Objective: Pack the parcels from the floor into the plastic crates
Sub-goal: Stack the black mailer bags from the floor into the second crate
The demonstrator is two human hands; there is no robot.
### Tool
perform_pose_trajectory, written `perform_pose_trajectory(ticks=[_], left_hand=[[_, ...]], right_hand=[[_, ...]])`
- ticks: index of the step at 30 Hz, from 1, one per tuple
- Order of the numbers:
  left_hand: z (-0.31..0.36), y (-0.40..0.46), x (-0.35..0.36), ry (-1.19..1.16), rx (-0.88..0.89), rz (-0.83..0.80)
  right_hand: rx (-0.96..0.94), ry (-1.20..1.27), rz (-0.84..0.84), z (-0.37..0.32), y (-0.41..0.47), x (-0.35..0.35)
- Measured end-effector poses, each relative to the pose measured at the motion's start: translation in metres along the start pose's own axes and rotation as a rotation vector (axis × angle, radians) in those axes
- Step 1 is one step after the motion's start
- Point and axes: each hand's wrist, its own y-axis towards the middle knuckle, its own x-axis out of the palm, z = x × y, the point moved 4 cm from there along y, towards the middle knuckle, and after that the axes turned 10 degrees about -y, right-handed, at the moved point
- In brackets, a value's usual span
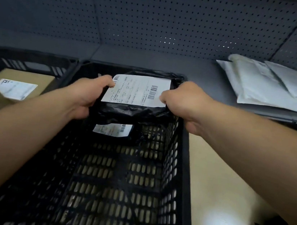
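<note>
Black plastic-film parcel with a white printed shipping label (136, 99): held label-up over the far end of the crate, above its interior, level with the rim.

Left hand (87, 96): its grip is clamped on the parcel's left edge, thumb on top at the label's corner, fingers curled beneath.

Right hand (181, 101): its grip is clamped on the parcel's right edge, thumb on the label's right margin, fingers wrapped under the film.

Black slotted plastic crate (184, 164): stands on the floor directly below the hands, long side running away from the viewer.

Second black film parcel with a white label (115, 129): lies on the crate floor at the far end, partly hidden beneath the held parcel.

Second black plastic crate (27, 62): just beside the first, on its left; holds a brown cardboard box with a white label (17, 85).

Stack of white padded mailer envelopes (272, 85): lies on a dark grey shelf (169, 62) to the right, beyond the crates.

Dark grey perforated back panel (156, 15): rises behind the shelf.

Beige tiled floor (219, 187): visible right of the crate, with a bright reflection.
</note>
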Motion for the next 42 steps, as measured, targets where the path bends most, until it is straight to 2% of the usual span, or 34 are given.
perform_pose_trajectory(ticks=[4,11,15,20,25,28,32,34,37,42], left_hand=[[-0.014,0.006,-0.015,0.159,-0.004,0.129],[-0.072,0.031,-0.030,0.393,-0.046,0.177],[-0.097,0.035,-0.035,0.547,-0.097,0.144],[-0.117,0.044,-0.035,0.869,-0.172,0.065],[-0.118,0.048,-0.028,1.178,-0.161,-0.030],[-0.130,0.059,-0.027,1.397,-0.159,-0.097],[-0.140,0.062,-0.038,1.296,-0.274,0.019],[-0.144,0.063,-0.037,1.277,-0.274,-0.014],[-0.156,0.065,-0.037,1.411,-0.262,-0.096],[-0.170,0.063,-0.034,1.559,-0.083,-0.116]], right_hand=[[0.062,-0.080,-0.053,-0.001,0.013,0.037],[0.248,-0.110,-0.219,0.024,0.029,0.105],[0.263,-0.201,-0.196,0.042,0.038,0.139],[0.334,-0.333,-0.207,0.055,0.039,0.172],[0.380,-0.311,-0.243,0.065,0.041,0.195],[0.404,-0.250,-0.208,0.072,0.042,0.208],[0.481,-0.115,-0.175,0.076,0.040,0.218],[0.494,-0.125,-0.154,0.077,0.040,0.220],[0.448,-0.195,-0.141,0.082,0.043,0.221],[0.315,-0.248,-0.258,0.078,0.043,0.233]])
